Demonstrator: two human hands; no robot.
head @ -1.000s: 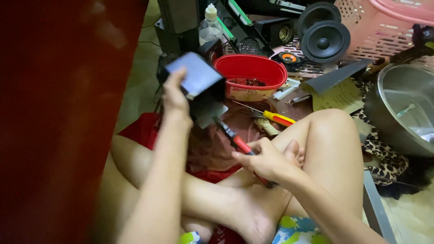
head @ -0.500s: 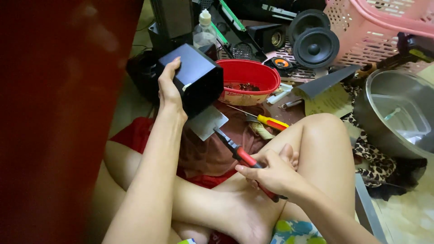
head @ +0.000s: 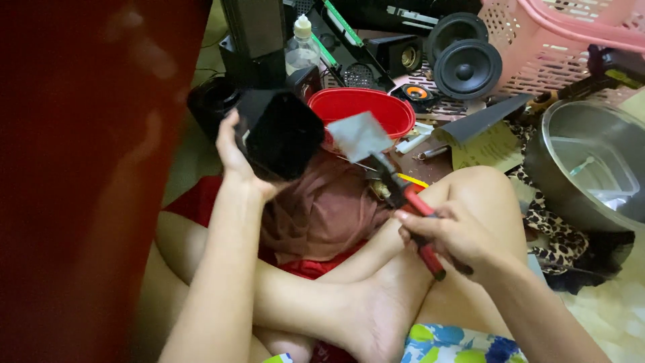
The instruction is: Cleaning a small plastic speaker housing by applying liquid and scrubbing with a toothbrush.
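- I am watching the left hand (head: 232,151) gripping a black box (head: 279,133). It is holding the box up in the air, above the lap, with fingers wrapping round the box's left side.
- The right hand (head: 451,235) is clenching tight round the red handles of a pair of pliers (head: 410,205).
- The pliers are pinching a thin grey metal sheet (head: 359,136). The sheet is sticking up from the pliers' tip, just beside the black box. I cannot tell if the sheet and box are touching.
- A brown cloth (head: 329,205) is lying over the lap, under the box and the sheet.
- A red bowl (head: 376,107) is sitting on the floor right behind the metal sheet.
- Two round black speakers (head: 467,67) are lying behind the bowl, at the far side of the floor.
- A pink basket (head: 571,47) is sitting in the far right corner.
- A shiny metal bowl (head: 584,168) is sitting at the right edge of the floor, near the knee.
- A clear bottle (head: 302,47) is standing behind the black box.
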